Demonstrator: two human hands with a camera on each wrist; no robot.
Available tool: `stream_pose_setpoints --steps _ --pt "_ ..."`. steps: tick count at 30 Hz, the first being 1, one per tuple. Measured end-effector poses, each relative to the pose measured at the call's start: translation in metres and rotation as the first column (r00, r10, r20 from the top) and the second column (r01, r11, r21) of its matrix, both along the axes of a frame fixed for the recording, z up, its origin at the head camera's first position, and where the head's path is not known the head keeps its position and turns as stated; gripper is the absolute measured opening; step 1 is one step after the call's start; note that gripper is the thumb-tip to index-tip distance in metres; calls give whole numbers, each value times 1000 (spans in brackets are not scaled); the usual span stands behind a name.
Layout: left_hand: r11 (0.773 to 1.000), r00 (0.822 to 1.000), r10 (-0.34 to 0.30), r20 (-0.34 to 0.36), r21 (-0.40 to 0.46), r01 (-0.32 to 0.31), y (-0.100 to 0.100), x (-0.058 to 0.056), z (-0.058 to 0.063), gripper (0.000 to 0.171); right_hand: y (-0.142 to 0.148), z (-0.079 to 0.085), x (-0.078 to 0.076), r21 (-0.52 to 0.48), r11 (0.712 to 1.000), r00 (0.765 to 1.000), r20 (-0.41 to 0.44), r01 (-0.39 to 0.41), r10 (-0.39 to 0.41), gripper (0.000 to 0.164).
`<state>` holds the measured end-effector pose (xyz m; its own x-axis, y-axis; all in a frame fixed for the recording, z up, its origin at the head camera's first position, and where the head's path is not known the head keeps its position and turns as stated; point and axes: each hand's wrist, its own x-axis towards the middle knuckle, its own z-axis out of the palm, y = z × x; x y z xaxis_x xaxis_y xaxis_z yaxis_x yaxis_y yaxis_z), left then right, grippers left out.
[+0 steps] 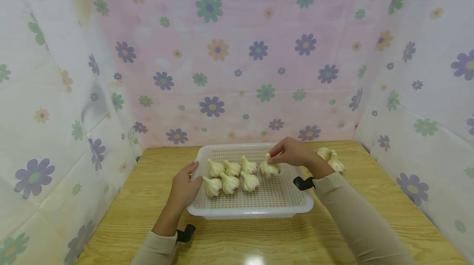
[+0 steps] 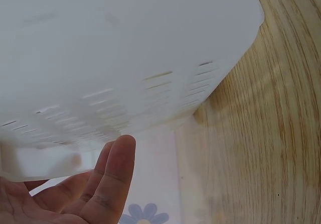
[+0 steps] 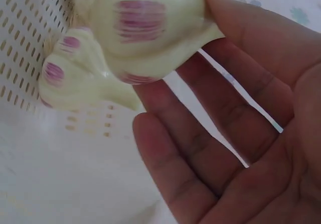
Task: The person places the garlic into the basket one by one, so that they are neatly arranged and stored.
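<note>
A garlic bulb (image 1: 270,168) was pinched at its neck by the right hand (image 1: 293,152) inside the basket (image 1: 252,211), whose rim was touched by the left hand's (image 1: 183,187) straightened fingers (image 2: 113,176). Placing seemed under way; gentle release beside the other bulbs (image 1: 229,183) appeared called for.

Pink and white flowered cloth (image 1: 240,57), yellowish wood-grain table (image 1: 135,203)

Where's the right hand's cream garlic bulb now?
Head view: the round cream garlic bulb, pinched by the right hand, is in or over the white perforated plastic basket, right of the back-row bulbs.
</note>
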<state>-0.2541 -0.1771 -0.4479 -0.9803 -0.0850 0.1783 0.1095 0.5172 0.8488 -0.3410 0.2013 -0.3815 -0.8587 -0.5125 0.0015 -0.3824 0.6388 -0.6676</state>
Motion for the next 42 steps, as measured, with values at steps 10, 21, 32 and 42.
stream_pose_setpoints --steps 10,21,32,42 --pt "1000 1000 -3 1 3 3 0 1 2 60 -10 -7 -3 59 997 997 61 -44 40 30" --pt "1000 1000 -5 -9 1 5 0 1 2 59 -18 -11 -6 82 992 993 77 -98 91 13" --pt "1000 1000 -4 -19 3 4 0 1 1 59 -25 -15 -5 152 983 994 66 -101 92 11" --pt "1000 1000 -5 -13 3 6 0 1 1 59 -28 -15 -1 225 972 997 55 -70 59 9"
